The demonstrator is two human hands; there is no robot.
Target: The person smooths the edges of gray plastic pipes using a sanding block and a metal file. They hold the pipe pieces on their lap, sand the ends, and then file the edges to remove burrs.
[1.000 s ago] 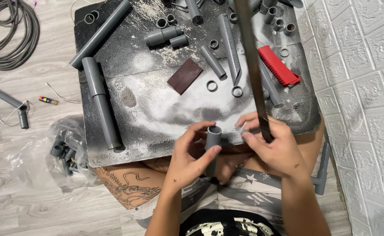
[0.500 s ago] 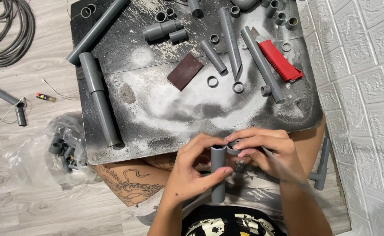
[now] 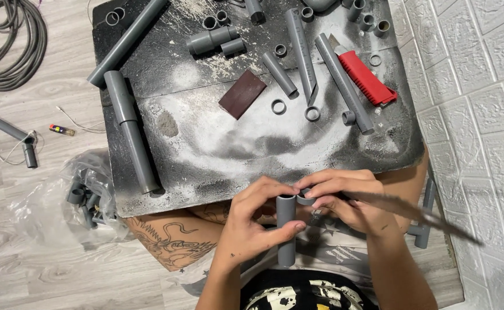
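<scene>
The dark, dust-streaked worktop (image 3: 206,149) fills the upper middle of the view, with the wooden floor (image 3: 28,252) at 9 o'clock of it and a white textured wall (image 3: 481,115) at 3 o'clock. A coiled grey hose (image 3: 11,51) lies on the floor at 10 o'clock. On the worktop's left part rests a long grey pipe (image 3: 130,135) with a wider sleeve at its far end, and another long pipe (image 3: 127,41) slants across the 11 o'clock corner. Toward 1 o'clock lie two more slim pipes (image 3: 344,83) side by side, and just beside them a red utility knife (image 3: 367,77). Near the centre sits a brown sanding block (image 3: 242,95), with small grey rings (image 3: 278,107) scattered at 3 o'clock of it. A clear plastic bag of fittings (image 3: 85,201) sits on the floor at 8 o'clock.

At 6 o'clock, below the worktop's near edge, the left hand (image 3: 252,221) has its fingers wrapped around a short grey pipe (image 3: 286,229), held upright over the lap. The right hand (image 3: 344,201) pinches a small grey ring (image 3: 305,198) at the pipe's top end, touching it, while a thin dark blade (image 3: 413,213), blurred, extends from that hand toward 4 o'clock.
</scene>
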